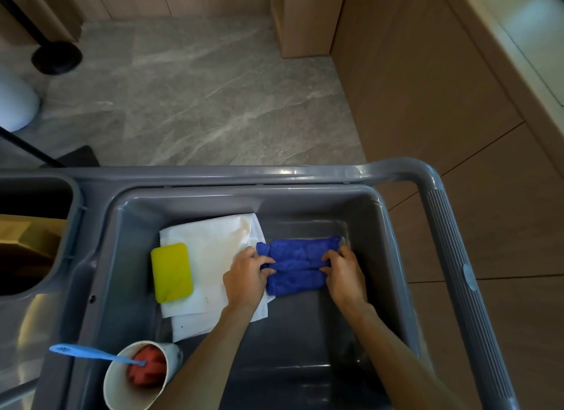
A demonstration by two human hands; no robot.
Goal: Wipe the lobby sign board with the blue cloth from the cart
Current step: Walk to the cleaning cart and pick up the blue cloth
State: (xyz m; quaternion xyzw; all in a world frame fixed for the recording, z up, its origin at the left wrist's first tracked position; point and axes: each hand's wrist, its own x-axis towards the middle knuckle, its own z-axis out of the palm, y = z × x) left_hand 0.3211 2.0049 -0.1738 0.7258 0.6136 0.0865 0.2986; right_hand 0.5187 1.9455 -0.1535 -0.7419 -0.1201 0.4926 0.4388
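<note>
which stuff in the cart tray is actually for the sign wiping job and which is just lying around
For the job:
blue cloth, gripped at its ends by the left hand and right hand
cart tray holding it

Just lying about:
yellow sponge
white cloth
cup with red sponge and blue brush

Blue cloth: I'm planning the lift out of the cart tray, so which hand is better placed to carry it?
Either; slight edge to the right hand. Both pinch the blue cloth, but the left hand reaches over the white cloth, while the right has bare tray beneath.
</note>
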